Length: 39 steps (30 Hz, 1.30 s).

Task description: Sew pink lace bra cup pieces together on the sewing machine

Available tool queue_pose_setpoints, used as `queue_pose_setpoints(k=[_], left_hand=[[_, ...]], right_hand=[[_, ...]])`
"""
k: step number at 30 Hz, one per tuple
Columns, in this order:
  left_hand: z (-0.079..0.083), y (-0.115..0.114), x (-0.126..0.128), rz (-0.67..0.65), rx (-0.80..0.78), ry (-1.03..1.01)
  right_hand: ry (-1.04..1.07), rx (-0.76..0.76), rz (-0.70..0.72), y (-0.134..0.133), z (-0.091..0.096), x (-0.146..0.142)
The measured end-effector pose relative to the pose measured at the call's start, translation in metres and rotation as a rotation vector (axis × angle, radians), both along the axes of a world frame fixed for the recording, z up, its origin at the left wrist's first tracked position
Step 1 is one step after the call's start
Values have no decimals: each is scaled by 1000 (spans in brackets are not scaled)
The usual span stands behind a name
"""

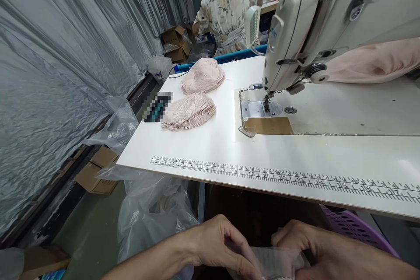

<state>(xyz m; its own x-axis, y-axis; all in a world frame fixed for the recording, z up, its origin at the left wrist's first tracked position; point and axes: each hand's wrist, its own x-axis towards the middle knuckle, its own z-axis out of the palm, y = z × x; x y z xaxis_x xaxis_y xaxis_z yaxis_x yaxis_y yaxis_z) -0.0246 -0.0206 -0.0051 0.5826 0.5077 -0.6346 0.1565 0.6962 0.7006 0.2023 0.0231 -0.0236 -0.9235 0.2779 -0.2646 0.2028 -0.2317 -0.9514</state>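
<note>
Below the table's front edge, my left hand (pixel 223 243) has its thumb and fingers closed on one side of a clear plastic bag (pixel 274 257). My right hand (pixel 303 240) is bent round the other side of the same bag, its fingertips partly hidden. Something pale shows in the bag at the bottom of the picture, too cut off to name. On the white sewing table lie two stacks of pale pink lace cups, a rear stack (pixel 203 75) and a front stack (pixel 190 112).
A sewing machine (pixel 288 39) stands on the table (pixel 203 148), pink fabric (pixel 377 61) behind its arm. A purple basket (pixel 357 229) is under the table at right. Plastic sheeting (pixel 154 214) and a cardboard box (pixel 96 170) lie at left. Another person (pixel 226 13) sits ahead.
</note>
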Motion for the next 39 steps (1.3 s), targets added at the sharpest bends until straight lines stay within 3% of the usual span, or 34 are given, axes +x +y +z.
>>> queue_pose_setpoints(k=[6, 15, 39], left_hand=[[3, 0, 0, -11, -22, 52], [8, 4, -2, -14, 90, 113], [6, 5, -2, 13, 94, 223]], right_hand=[[42, -14, -22, -2, -8, 4], [-1, 2, -54, 1, -5, 9], [-172, 100, -159, -5, 4, 4]])
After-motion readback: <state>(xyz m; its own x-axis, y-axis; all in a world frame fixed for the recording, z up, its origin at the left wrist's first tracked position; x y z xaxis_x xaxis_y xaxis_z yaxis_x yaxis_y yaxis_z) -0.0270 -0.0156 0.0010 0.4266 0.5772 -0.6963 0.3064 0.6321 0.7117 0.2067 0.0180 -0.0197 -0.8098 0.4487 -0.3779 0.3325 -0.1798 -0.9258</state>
